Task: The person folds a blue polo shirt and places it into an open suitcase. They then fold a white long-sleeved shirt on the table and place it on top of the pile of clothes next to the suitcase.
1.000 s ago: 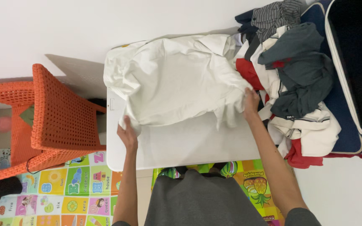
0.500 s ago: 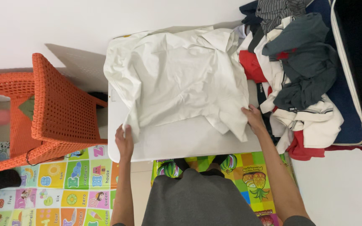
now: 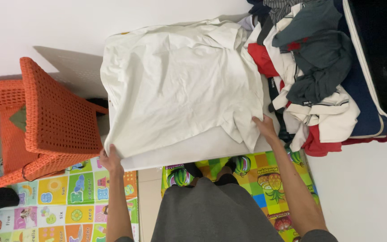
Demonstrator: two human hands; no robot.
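Crumpled white cotton shirt (image 3: 180,85) spread over white counter (image 3: 193,150). Left hand (image 3: 109,157) fingers closed on shirt's near-left corner at counter edge. Right hand (image 3: 265,127) fingers pinched on near-right hem, beside heap of mixed clothes (image 3: 310,76).

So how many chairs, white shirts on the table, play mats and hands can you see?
Orange chair: 1
White shirt spread on the table: 1
Colourful play mats, left mat and right mat: 2
Hands, left hand and right hand, each gripping the shirt's edge: 2
Total: 6
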